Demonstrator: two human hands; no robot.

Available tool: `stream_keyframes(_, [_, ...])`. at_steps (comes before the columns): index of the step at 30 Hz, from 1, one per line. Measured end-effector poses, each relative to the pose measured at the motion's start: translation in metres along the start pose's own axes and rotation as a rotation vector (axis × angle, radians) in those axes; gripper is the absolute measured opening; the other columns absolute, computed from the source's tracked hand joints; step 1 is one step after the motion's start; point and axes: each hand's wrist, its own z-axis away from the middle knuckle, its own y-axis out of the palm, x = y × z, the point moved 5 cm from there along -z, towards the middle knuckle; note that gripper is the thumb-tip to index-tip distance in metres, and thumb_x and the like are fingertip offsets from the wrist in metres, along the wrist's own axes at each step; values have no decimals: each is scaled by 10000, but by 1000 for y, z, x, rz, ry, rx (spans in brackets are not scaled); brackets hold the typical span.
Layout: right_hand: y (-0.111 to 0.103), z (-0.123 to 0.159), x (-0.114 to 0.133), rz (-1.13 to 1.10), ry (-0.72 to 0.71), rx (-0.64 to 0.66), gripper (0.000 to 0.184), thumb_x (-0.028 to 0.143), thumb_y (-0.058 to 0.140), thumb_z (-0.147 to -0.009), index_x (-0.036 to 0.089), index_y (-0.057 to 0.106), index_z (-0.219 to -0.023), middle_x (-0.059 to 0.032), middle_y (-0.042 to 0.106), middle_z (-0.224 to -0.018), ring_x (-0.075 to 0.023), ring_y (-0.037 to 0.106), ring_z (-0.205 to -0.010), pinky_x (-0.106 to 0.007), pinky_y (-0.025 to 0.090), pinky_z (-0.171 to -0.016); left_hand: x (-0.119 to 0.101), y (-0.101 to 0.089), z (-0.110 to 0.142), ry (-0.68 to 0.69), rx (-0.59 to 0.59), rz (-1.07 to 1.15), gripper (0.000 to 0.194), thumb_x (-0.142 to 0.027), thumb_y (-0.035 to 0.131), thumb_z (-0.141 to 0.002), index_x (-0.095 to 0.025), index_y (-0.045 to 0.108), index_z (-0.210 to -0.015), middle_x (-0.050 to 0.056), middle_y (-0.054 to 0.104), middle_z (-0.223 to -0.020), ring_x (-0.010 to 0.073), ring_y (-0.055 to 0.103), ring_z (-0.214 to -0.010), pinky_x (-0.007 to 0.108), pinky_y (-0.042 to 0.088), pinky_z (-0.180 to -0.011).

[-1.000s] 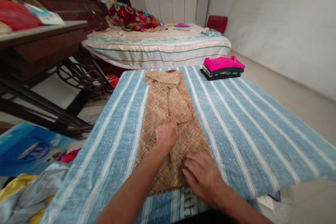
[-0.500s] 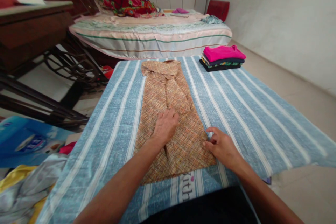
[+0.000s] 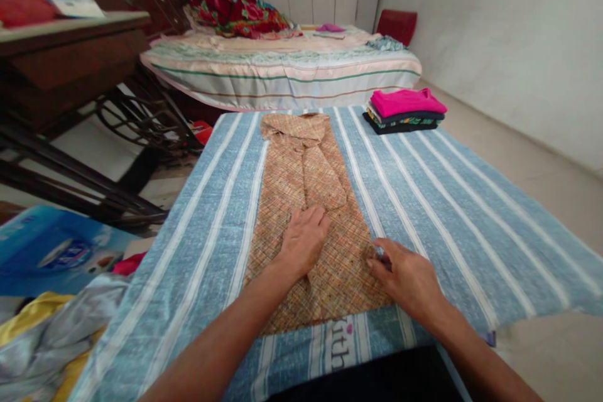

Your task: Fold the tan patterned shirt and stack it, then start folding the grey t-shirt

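Observation:
A brown checked shirt point(image 3: 339, 270) lies folded into a long strip, with its collar end away from me and a sleeve laid down along the middle. My left hand point(image 3: 306, 235) rests flat on the shirt near its centre, fingers stretched forward. At the shirt's right edge, my right hand point(image 3: 405, 273) pinches a bit of the cloth between thumb and forefinger, raising it slightly. Under the shirt is a blue, white-striped cloth point(image 3: 438, 201) covering the table or bed surface.
A stack of folded clothes point(image 3: 405, 107), pink on top, sits at the far right. Behind is a bed point(image 3: 282, 69) with a red floral blanket point(image 3: 235, 9). On the left are a sewing-machine table point(image 3: 70, 50), a blue package point(image 3: 61, 251) and loose clothes point(image 3: 61, 339).
My right hand has closed on the shirt's right edge and lifted it a little. My left hand stays on the shirt. The whole view has shifted slightly.

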Motion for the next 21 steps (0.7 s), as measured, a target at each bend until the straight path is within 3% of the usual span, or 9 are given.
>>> stream_keyframes(3, [-8,-30,20,-7,-202,-112,251,271,423,-904,189,586,-1077,-97,646,-1033,-231,600,-939,-349,460,-799,-6,0,6,-23,7,-1,324,-100,429,-812,-182,549,-1101,104,525,-1294,244,416,-1251,474,293,-1041])
stream_keyframes(7, [3,-97,34,-33,-432,-112,403,242,340,-932,131,441,-1306,-143,472,-1353,-220,424,-1246,-374,374,-994,-12,5,11,-59,55,-2,376,-92,395,-814,-145,535,-1159,133,511,-1333,262,402,-1275,531,240,-1071])
stream_keyframes(10, [27,-133,25,78,-412,-10,562,407,357,-942,94,306,-1406,-171,333,-1457,-261,276,-1352,-461,262,-1069,-12,9,13,-79,82,11,421,-74,381,-807,-139,523,-1197,139,502,-1350,266,402,-1283,535,254,-1068])
stream_keyframes(13, [45,-141,15,150,-383,69,661,527,313,-935,84,278,-1423,-178,294,-1476,-281,229,-1372,-511,196,-1085,-10,11,17,-70,73,26,460,-63,378,-795,-142,504,-1231,141,482,-1372,268,383,-1301,529,276,-1061])
stream_keyframes(17, [48,-142,11,169,-327,64,705,580,280,-922,96,263,-1434,-180,252,-1492,-288,208,-1380,-534,168,-1088,-8,12,20,-60,62,37,470,-64,372,-795,-152,495,-1240,126,473,-1384,263,371,-1311,514,288,-1060])
stream_keyframes(21, [43,-161,16,194,-352,23,682,570,263,-929,113,267,-1436,-154,240,-1502,-284,173,-1390,-536,161,-1089,-9,11,21,-72,76,56,451,-72,377,-802,-146,501,-1229,126,460,-1395,256,369,-1314,500,280,-1072])
